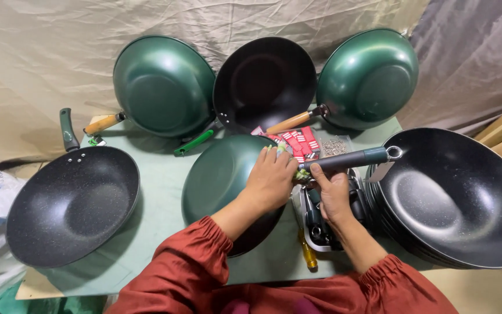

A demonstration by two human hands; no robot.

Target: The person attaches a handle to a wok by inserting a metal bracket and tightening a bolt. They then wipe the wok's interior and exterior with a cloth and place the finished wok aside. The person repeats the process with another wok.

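My left hand point(271, 180) rests on the rim of an upturned green wok point(219, 174) in the middle of the table, fingers curled at the spot where the handle joins. My right hand point(332, 195) pinches the near end of a dark grey handle point(350, 158) with a metal ring at its far tip. The handle lies level, pointing right from the wok's rim. Both sleeves are rust red.
A black wok point(71, 203) lies at the left and a stack of black woks point(454, 197) at the right. Two green woks point(164, 84) point(370, 78) and a black one point(265, 81) lean against the cloth backdrop. Red packets point(300, 142), small screws point(333, 145) and a yellow-handled screwdriver point(308, 253) lie near my hands.
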